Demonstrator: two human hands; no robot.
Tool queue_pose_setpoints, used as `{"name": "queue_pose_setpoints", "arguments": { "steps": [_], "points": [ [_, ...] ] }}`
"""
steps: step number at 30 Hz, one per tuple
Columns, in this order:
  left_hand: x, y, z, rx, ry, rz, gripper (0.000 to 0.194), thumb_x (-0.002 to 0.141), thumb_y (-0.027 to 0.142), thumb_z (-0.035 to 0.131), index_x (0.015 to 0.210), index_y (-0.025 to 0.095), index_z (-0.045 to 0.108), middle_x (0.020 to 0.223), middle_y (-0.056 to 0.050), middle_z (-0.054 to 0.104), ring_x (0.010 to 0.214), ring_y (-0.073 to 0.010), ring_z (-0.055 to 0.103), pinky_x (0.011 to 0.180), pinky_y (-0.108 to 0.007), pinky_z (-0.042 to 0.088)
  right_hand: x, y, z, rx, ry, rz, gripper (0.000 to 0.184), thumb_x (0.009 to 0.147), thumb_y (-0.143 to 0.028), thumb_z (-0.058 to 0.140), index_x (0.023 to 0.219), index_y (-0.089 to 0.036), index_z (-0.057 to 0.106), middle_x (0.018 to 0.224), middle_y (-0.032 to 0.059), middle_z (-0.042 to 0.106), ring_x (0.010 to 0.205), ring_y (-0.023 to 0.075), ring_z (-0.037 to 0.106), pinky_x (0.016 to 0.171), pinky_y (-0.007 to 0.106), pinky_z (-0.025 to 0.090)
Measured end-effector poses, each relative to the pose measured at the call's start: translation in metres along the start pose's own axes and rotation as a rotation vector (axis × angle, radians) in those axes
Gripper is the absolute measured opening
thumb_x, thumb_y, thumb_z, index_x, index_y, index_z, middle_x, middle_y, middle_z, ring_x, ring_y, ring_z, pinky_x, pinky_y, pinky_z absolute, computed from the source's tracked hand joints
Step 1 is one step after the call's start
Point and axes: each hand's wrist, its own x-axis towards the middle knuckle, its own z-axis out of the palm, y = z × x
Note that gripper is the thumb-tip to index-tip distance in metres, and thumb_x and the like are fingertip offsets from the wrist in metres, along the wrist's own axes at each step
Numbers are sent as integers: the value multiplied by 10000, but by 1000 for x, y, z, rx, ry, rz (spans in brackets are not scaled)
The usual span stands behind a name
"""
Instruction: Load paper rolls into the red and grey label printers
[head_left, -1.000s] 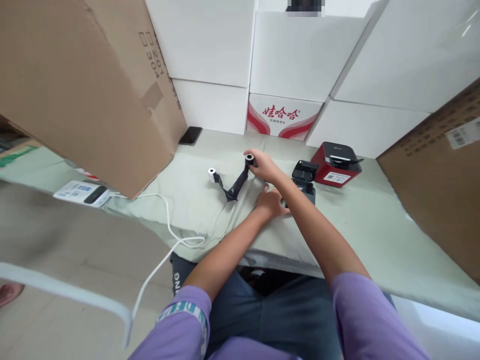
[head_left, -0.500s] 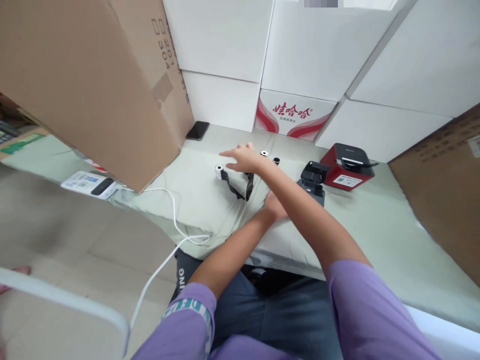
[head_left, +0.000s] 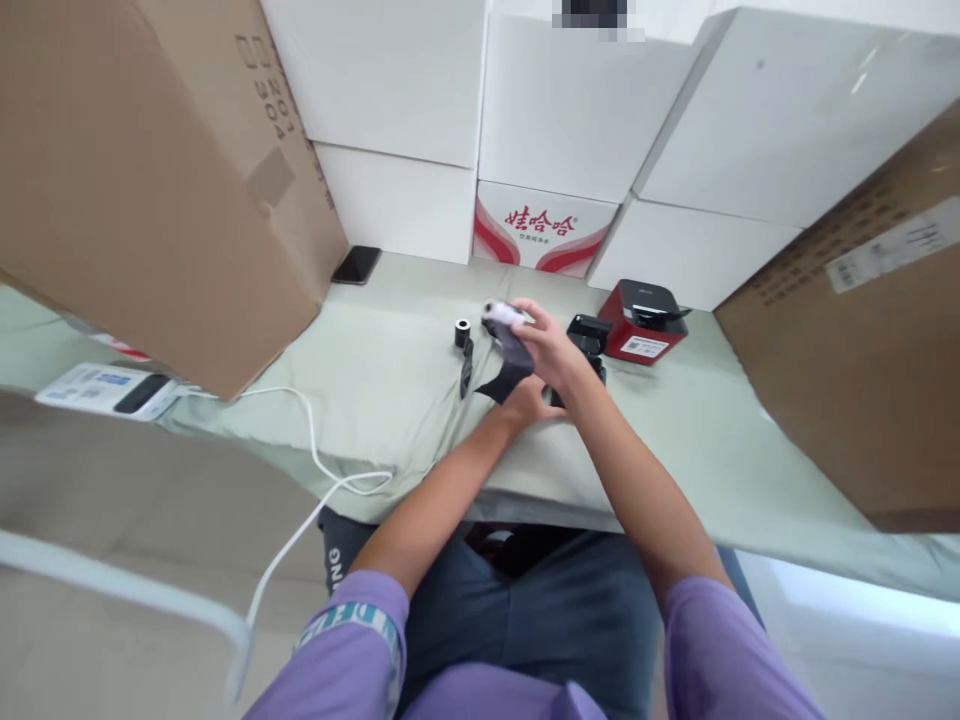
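Note:
My right hand [head_left: 546,345] is closed around a small white roll [head_left: 501,314], which is blurred by motion. A dark strip [head_left: 508,368] trails from that roll down toward my left hand. My left hand [head_left: 527,402] is closed at the left edge of a small black device [head_left: 589,333] with a raised lid, its thumb along the front; my right hand and forearm cover much of the device. Left of my hands, a small black roll with a white core [head_left: 462,334] stands on the cloth, a twisted dark strip beside it.
A red and black box-shaped device [head_left: 643,322] stands behind the black one. A phone [head_left: 356,265] lies near the large cardboard box [head_left: 225,200]. White boxes [head_left: 394,200] line the back. A white cable [head_left: 311,440] crosses the table's left front edge.
My right hand, pointing with fingers outstretched before, has drawn back toward my left hand and now holds the white roll. The view has shifted rightward. My left hand stays by the black device.

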Motion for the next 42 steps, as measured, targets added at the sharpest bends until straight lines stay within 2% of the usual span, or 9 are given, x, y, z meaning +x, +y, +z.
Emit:
{"name": "queue_pose_setpoints", "arguments": {
  "steps": [3, 6, 9, 12, 16, 21, 26, 32, 42],
  "points": [
    [1, 2, -1, 5, -34, 24, 886, 801, 557, 841, 1556, 211, 531, 1619, -113, 536, 1540, -337, 457, 1330, -493, 283, -50, -21, -43, 68, 225, -44, 383, 780, -519, 752, 1038, -284, 595, 1028, 51, 718, 902, 226, 677, 771, 362, 564],
    [1, 2, -1, 31, -38, -2, 879, 817, 582, 816, 1572, 253, 509, 1622, -89, 535, 1556, -325, 437, 1352, -552, 191, -79, -29, -89, -22, 322, -94, 421, 719, -470, 795, 1023, -288, 568, 1022, 40, 712, 835, 204, 654, 715, 345, 533],
    [0, 1, 0, 33, -43, 8, 850, 869, 496, 762, 1624, 290, 428, 1657, -48, 492, 1578, -288, 407, 1361, -515, 180, -83, -23, -128, -298, 338, -41, 447, 648, -333, 825, 932, -281, 483, 878, -15, 652, 745, 171, 589, 660, 295, 443],
    [0, 0, 0, 50, -49, 4, 836, 873, 426, 738, 1633, 304, 412, 1663, -38, 481, 1582, -269, 403, 1364, -493, 169, -72, -11, -149, -736, 299, -32, 354, 673, -279, 746, 888, -262, 465, 849, -16, 584, 753, 177, 537, 706, 309, 418],
    [0, 1, -1, 51, -60, 6, 889, 848, 435, 767, 1639, 263, 400, 1672, -52, 463, 1592, -267, 383, 1367, -504, 148, -61, 3, -154, -1234, 209, 3, 269, 704, -204, 635, 951, -238, 535, 883, 52, 617, 872, 261, 536, 798, 379, 438],
    [0, 2, -2, 25, -61, 1, 920, 851, 506, 782, 1641, 238, 395, 1678, -67, 451, 1596, -272, 374, 1365, -510, 139, -58, 10, -150, -1507, 250, -33, 247, 797, -220, 605, 1038, -194, 654, 1066, 155, 636, 1023, 336, 528, 894, 447, 457],
    [-1, 2, -3, 19, -64, 1, 915, 845, 494, 791, 1640, 266, 397, 1677, -56, 457, 1598, -275, 370, 1365, -510, 137, -56, 4, -151, -1563, 217, -3, 274, 823, -222, 606, 1080, -178, 690, 1034, 146, 644, 988, 318, 557, 857, 421, 459],
    [0, 0, -1, 26, -52, 11, 890, 855, 454, 766, 1642, 273, 392, 1677, -52, 460, 1594, -265, 379, 1363, -499, 151, -57, 2, -158, -1454, 179, 58, 238, 863, -263, 620, 1066, -149, 674, 990, 132, 686, 899, 276, 599, 857, 394, 467],
    [0, 0, -2, 31, -68, 4, 885, 860, 448, 757, 1645, 275, 389, 1675, -53, 465, 1596, -277, 375, 1364, -505, 143, -53, 9, -150, -1551, 231, 175, 326, 856, -292, 721, 1151, -174, 794, 1097, 160, 605, 1055, 326, 589, 945, 432, 491]
  ]
}}
